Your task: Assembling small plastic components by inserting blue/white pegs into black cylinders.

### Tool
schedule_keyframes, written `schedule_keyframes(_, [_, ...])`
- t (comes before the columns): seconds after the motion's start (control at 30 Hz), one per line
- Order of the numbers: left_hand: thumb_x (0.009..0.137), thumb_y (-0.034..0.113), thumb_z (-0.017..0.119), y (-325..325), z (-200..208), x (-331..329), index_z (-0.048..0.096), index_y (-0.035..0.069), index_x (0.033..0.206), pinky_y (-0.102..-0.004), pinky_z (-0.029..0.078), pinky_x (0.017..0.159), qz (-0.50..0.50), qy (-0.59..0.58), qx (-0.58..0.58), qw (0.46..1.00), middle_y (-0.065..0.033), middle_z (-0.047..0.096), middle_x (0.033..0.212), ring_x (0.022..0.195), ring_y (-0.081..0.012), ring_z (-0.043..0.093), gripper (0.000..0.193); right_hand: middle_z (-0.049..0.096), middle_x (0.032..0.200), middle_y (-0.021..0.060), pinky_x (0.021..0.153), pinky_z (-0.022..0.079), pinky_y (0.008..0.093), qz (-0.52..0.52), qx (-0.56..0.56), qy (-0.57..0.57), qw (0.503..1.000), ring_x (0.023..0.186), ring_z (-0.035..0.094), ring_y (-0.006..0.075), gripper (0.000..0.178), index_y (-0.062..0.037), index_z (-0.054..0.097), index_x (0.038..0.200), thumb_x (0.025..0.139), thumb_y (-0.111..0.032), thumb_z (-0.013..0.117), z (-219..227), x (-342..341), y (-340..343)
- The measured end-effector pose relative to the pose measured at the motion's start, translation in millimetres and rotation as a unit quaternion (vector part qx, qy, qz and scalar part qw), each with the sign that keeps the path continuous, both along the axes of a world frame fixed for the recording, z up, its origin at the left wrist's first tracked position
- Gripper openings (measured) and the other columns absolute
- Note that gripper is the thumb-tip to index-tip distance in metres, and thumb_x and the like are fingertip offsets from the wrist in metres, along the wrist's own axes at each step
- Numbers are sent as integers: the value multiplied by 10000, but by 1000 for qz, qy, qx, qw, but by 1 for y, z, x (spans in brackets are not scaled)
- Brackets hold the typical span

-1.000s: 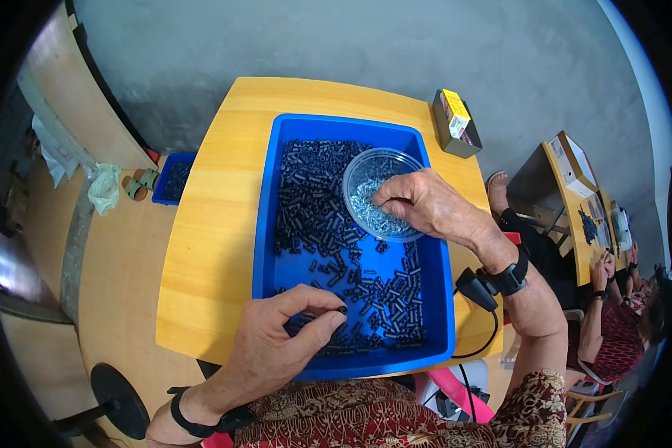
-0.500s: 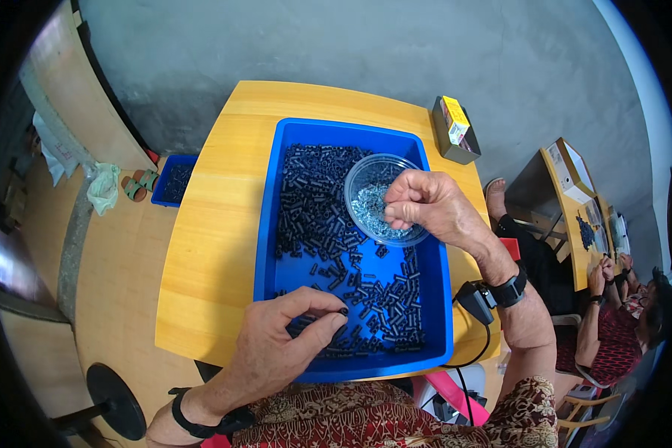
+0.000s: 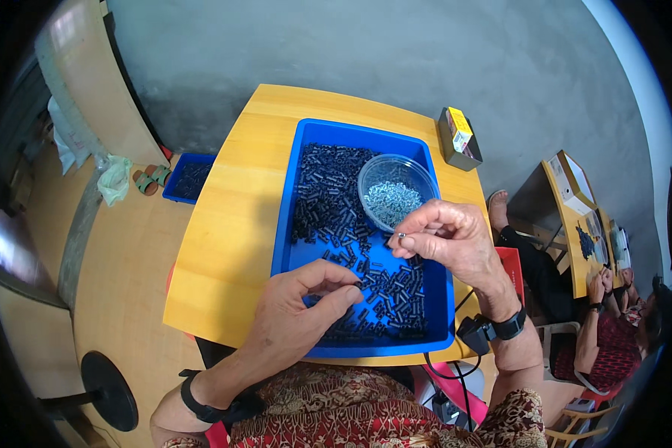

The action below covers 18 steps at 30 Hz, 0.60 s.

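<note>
A blue plastic tray holds many small black tube-shaped pieces, heaped at its far left and scattered toward its near side. Inside it, at the right, sits a clear round tub with tiny silvery metal pieces in the bottom. My right hand is just nearer than the tub, thumb and fingers closed on one small silvery metal piece. Over the tray's near left part, my left hand pinches a small black tube piece, mostly covered by the fingertips.
The tray stands on a yellow wooden table. A dark box with a yellow carton sits at the far right corner. A black cable hangs by my right wrist. At right, another person works at a second table.
My right hand has come out of the tub toward me, with a silvery piece now showing in its fingertips. My left hand keeps its pinch. The whole view has shifted slightly.
</note>
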<state>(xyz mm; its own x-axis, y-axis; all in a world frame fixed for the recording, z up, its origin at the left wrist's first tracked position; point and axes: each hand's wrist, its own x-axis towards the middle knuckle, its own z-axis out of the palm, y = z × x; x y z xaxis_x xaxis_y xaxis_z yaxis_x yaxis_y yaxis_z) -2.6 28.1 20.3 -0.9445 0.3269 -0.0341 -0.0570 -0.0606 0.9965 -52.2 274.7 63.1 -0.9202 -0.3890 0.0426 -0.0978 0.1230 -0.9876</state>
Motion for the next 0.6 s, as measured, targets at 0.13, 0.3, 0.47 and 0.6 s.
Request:
schedule_keyframes(0.13, [908, 107, 708, 4, 1, 7, 688, -10, 1032, -256, 520, 767, -2, -6, 20, 1000, -50, 715, 891, 830, -94, 655, 172, 699, 977, 60, 792, 541, 236, 27, -29, 58, 998, 886, 657, 83, 139, 10, 682, 1008, 877, 44, 710, -3, 18, -7])
schedule_keyframes(0.3, [902, 122, 726, 8, -5, 16, 686, -10, 1031, -258, 521, 771, -15, 14, 41, 999, -49, 714, 894, 831, -92, 652, 189, 704, 979, 82, 795, 571, 266, 11, -63, 20, 998, 891, 687, 123, 155, 16, 676, 1037, 886, 43, 700, 1, 43, -19])
schedule_keyframes(0.47, [904, 131, 728, 11, -6, 20, 684, -12, 1034, -263, 524, 781, -25, 22, 46, 998, -47, 715, 891, 841, -93, 656, 198, 707, 980, 117, 779, 595, 303, 20, -156, -30, 987, 877, 708, 180, 163, 27, 650, 1078, 917, 15, 670, -9, 53, -23])
schedule_keyframes(0.6, [910, 134, 721, 11, -6, 21, 684, -12, 1030, -259, 522, 779, -21, 32, 44, 998, -47, 718, 884, 838, -89, 653, 193, 706, 962, 137, 758, 601, 319, 30, -232, -52, 971, 843, 709, 196, 163, 23, 633, 1088, 927, 3, 652, -18, 50, -22])
